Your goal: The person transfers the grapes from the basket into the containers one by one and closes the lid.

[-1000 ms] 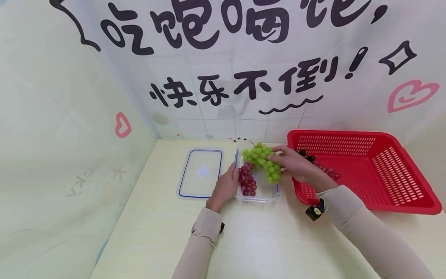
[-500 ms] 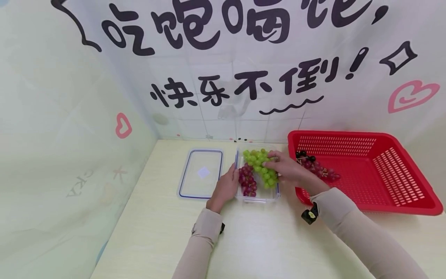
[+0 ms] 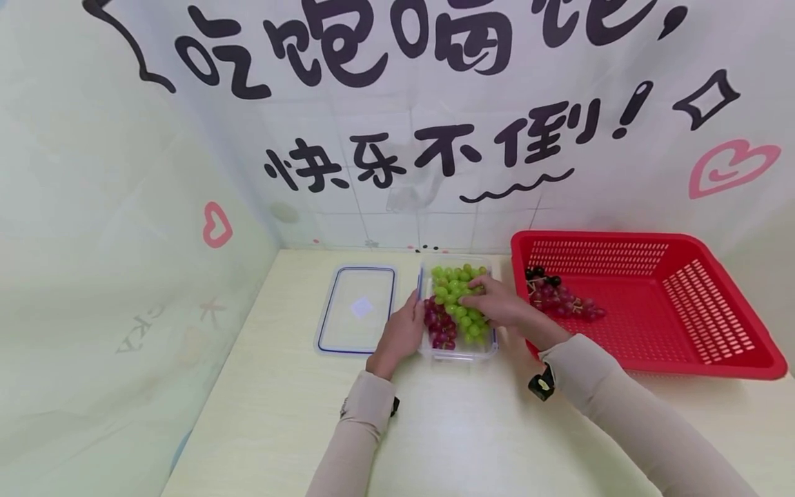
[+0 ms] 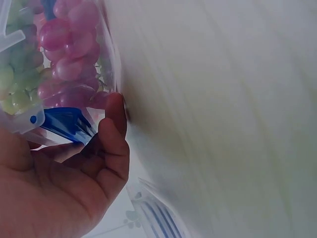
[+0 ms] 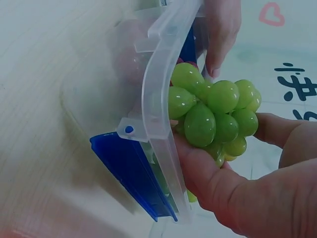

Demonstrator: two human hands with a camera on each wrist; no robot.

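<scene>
Green grapes (image 3: pixel 452 291) moved left & lower in clear box (image 3: pixel 456 356) vs. 1 sec ago, near red grapes (image 3: pixel 438 328); my R hand (image 3: pixel 502 304) grips them, my L hand (image 3: pixel 400 333) holds box side.

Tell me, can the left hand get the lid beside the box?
Probably yes: the lid lies close to the left hand with nothing between them, but that hand is gripping the box.

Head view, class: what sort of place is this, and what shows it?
Probably a tabletop corner set up for handling food: a printed backdrop, a pale table and a clear container holding purple grapes.
</scene>
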